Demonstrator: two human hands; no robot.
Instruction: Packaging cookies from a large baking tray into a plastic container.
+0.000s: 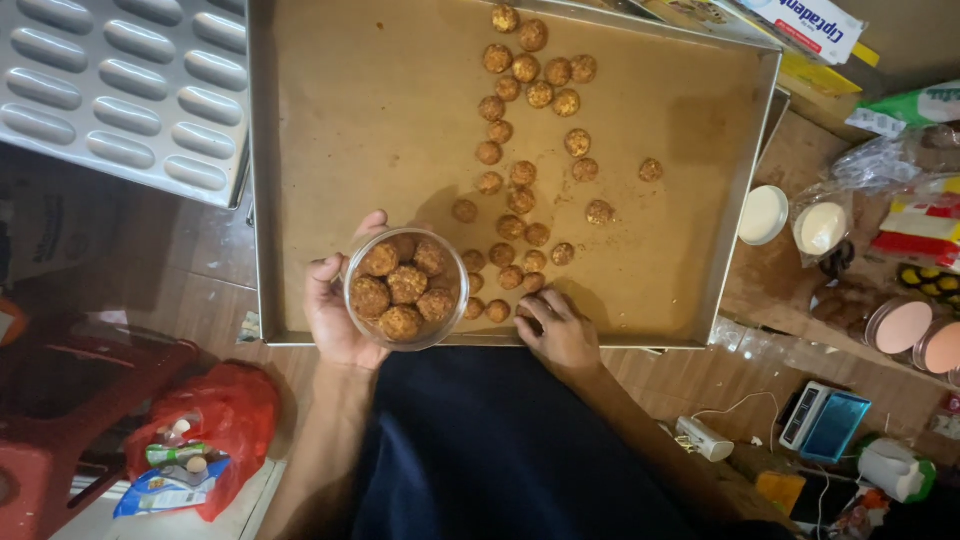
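My left hand (333, 318) grips a clear round jar (406, 289) holding several brown cookie balls, at the near edge of a large metal baking tray (350, 130) lined with brown paper. My right hand (560, 330) rests palm down on the tray's near edge, fingertips touching or just beside the closest cookie balls (500, 310). Whether it pinches one I cannot tell. Several more cookie balls (530, 95) run in a loose band up the middle of the tray to its far edge.
A grey mould tray with oblong hollows (130, 85) lies far left. A red bag with packets (215, 430) and a red stool (50, 420) sit left on the floor. Lidded jars (900, 325), white lids (765, 215), a small scale (825, 420) and boxes crowd the right.
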